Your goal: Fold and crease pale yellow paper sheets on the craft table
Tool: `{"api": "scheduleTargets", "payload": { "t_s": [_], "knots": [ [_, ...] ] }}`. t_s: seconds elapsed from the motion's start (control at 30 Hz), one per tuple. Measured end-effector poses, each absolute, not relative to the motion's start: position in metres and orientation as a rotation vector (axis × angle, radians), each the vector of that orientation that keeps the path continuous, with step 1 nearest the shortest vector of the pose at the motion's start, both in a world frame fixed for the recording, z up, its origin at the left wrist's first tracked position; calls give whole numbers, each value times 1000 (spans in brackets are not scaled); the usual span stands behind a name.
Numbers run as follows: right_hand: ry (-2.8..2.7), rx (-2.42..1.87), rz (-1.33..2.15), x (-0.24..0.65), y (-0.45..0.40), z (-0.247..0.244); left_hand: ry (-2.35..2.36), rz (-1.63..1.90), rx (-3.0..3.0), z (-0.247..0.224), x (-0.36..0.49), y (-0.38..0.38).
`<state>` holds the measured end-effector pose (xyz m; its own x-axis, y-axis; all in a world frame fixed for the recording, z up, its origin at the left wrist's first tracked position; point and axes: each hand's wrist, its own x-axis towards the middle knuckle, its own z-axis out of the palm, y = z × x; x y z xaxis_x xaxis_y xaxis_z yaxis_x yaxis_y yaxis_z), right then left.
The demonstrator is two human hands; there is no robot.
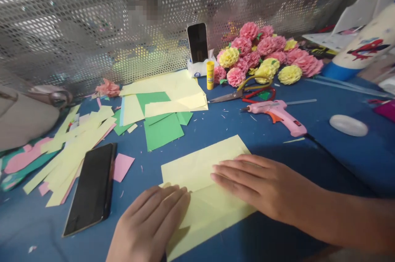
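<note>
A pale yellow sheet of paper point(200, 171) lies on the blue table in front of me, with a fold or crease running across it. My left hand point(154, 216) rests flat on its left side, fingers stretched out and close together. On the right part of the sheet lies my right hand point(253, 182), palm down with its fingers extended. Both hands press on the paper without gripping it. Parts of the sheet are hidden under the hands.
A black phone point(91, 188) lies left, near yellow paper strips point(83, 142). Green paper point(163, 130), scissors point(228, 96), a glue stick point(210, 76) and a pink glue gun point(277, 114) sit beyond. Paper flowers point(259, 56) are piled behind; a white oval object point(348, 125) lies right.
</note>
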<state>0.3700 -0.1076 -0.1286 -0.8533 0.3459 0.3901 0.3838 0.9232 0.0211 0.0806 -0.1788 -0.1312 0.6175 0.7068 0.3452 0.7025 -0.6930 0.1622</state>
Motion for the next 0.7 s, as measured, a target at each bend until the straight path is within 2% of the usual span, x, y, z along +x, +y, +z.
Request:
{"api": "scheduleTargets", "payload": {
  "t_s": [0.47,0.7],
  "knots": [
    [-2979,-392,181,374,-92,-134,1235,626,2856,-133,65,-167],
    [-3119,-336,264,377,-82,-134,1059,461,2964,-136,47,-170]
  ]
}}
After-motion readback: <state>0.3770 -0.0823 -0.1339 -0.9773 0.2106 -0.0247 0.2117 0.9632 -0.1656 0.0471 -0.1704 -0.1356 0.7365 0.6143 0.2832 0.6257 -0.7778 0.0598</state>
